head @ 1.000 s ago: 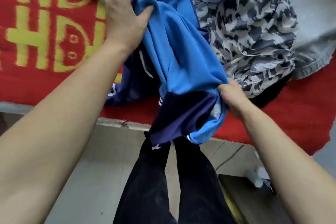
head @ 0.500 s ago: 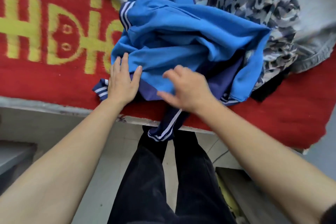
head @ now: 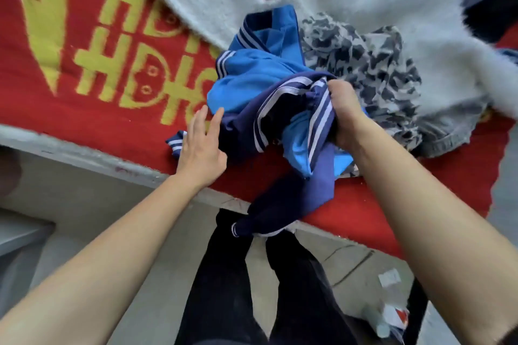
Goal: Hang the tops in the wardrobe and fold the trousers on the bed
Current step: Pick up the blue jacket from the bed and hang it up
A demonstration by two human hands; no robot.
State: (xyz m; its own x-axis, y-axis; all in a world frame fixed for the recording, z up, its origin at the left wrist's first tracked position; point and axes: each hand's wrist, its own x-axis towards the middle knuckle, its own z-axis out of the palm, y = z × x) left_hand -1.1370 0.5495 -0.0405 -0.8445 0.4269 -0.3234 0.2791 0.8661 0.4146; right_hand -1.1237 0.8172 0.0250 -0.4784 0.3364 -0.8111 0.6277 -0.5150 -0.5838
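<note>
1. R hand (head: 343, 120) is gripping a bunch of striped navy cloth on the blue garment (head: 246, 78), fingers curled.
2. L hand (head: 202, 143) is lying flat, fingers straight, touching its left edge.
3. Garment is sitting crumpled at bed (head: 84, 120) edge btwn hands, tail hanging toward the person.

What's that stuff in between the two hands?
In the head view, the bunched blue garment fills the gap: the right hand grips it, and the left hand touches its edge.
</note>
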